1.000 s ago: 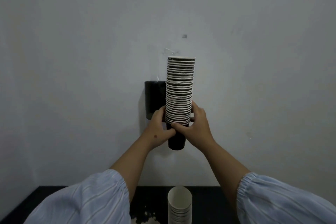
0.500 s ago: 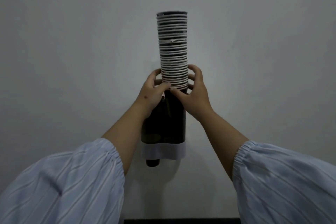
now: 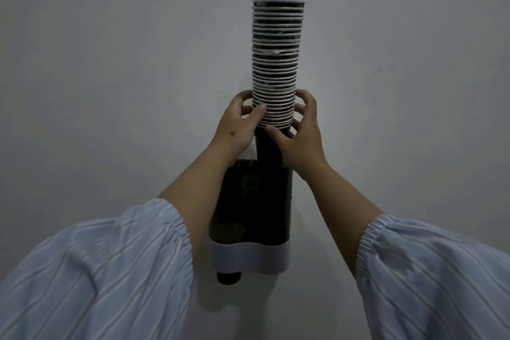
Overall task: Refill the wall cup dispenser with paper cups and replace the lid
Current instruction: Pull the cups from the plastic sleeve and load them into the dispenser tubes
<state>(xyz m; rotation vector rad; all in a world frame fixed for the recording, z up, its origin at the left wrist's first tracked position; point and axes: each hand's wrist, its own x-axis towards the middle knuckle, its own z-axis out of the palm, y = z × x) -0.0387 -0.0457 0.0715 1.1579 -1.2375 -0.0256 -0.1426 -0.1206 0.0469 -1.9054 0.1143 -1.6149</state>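
While both hands, L (image 3: 234,130) & R (image 3: 300,132), grip cup stack (image 3: 277,63), its btm enters wall dispenser (image 3: 254,201).

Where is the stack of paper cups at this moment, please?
In the head view it stands upright at centre, the stack of paper cups gripped by left hand and right hand, its bottom entering the wall dispenser.

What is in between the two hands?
The stack of paper cups, in the head view; the left hand and right hand grip its lower end.
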